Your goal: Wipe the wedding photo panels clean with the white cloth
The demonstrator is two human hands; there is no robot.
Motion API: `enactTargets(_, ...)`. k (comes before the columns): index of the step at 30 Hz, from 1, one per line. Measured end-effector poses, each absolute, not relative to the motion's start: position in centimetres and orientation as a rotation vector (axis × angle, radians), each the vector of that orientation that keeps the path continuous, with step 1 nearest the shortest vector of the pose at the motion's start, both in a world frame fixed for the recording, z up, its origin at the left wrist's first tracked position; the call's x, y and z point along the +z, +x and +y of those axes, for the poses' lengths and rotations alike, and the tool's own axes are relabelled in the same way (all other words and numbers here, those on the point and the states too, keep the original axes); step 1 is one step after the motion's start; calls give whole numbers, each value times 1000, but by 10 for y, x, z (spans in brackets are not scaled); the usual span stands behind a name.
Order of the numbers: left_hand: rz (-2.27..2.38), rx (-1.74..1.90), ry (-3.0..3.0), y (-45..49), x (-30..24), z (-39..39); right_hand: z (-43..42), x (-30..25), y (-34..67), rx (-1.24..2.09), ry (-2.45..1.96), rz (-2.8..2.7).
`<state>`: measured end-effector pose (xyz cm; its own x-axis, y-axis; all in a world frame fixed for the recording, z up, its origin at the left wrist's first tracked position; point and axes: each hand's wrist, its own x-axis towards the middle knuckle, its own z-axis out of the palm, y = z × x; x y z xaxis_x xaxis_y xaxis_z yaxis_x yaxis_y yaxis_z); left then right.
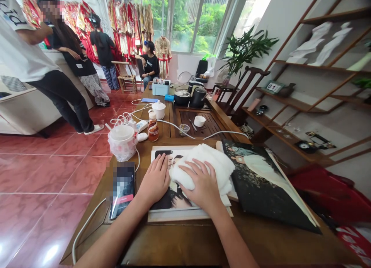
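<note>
My left hand (156, 179) lies flat on the left part of a framed photo print (171, 200) on the wooden table, its fingers stretched out. A folded white cloth (214, 163) rests on the print's right side. Over the cloth my right hand (199, 183) is spread, fingers apart and pressing on its near left part; the cloth hides much of the picture beneath. Right of the cloth, a larger dark photo panel (261, 183) lies at a slant, its left edge close to the cloth. Other boards show under the print's right edge.
Left of my forearm are a phone (123, 190) with a cable and a bagged white cup (122, 142). Beyond stand a brown bottle (153, 125), a lidded white cup (158, 110) and a tea tray (185, 121). Several people are at the back left; shelves (290, 101) line the right.
</note>
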<state>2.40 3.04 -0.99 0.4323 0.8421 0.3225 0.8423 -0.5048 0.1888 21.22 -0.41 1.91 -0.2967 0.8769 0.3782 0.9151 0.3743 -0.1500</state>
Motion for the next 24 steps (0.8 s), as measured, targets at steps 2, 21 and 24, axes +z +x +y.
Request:
enactTargets(2,-1561,-603,-2659,23,-10,30,-3,19,211,-145,-1557,-2237)
enactTargets(21,-1575,-611,-2652,22,-11,31,-8,21,220,-158,-1588,-2280)
enactTargets(24,-1575,-615,-2649,21,-11,31,-4,21,219,-198,-1598,-2280)
